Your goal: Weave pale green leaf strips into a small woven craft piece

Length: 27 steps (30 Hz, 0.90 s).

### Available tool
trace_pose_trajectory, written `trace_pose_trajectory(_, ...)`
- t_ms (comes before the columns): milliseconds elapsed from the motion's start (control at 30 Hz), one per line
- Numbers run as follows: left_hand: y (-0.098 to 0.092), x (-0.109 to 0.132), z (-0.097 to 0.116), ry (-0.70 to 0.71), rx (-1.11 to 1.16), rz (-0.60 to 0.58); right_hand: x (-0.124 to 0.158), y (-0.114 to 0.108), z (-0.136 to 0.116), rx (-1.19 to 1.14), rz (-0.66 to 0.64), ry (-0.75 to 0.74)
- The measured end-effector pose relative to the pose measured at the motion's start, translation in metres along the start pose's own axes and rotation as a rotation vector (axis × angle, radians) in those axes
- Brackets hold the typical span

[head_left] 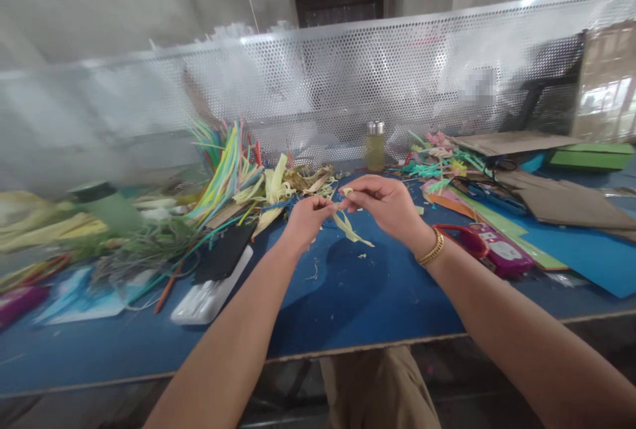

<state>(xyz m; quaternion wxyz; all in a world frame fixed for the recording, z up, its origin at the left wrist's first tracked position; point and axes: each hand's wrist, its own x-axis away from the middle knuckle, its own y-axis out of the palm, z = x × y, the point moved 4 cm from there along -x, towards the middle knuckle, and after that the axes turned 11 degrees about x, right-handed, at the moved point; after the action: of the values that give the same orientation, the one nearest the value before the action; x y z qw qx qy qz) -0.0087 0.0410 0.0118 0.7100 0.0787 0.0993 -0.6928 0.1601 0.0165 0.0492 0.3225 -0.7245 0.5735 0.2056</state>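
Observation:
Both of my hands meet above the blue table [348, 296], each pinching the same pale yellow leaf strip [350, 227]. My left hand [305, 217] is closed on its left end. Closed on its upper end is my right hand [385, 204], with a gold bangle [431, 250] on the wrist. The strip's loose ends hang down and to the right from my fingers. Small scraps [362, 256] lie on the table under my hands.
A pile of yellow strips and coloured sticks [233, 171] lies behind my left hand, with a black card and white tray [211, 290] near it. A glass jar [375, 144] stands by the perforated metal screen [318, 91]. Coloured paper sheets, scissors and a pink case [499, 250] lie at right.

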Motion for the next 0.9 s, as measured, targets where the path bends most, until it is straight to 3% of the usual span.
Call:
trace_pose_trajectory(167,0.002,0.0,-0.002,-0.083,0.119,-0.024,0.002,-0.002,0.008,0.258,0.079,0.101)
trace_pose_trajectory(567,0.005,0.003,0.003,-0.103,0.287,-0.012,0.006,0.001,0.017,0.584,-0.005,0.291)
trace_pose_trajectory(900,0.0,-0.002,0.001,-0.069,0.256,0.023,0.005,0.007,0.015,0.451,-0.038,0.11)
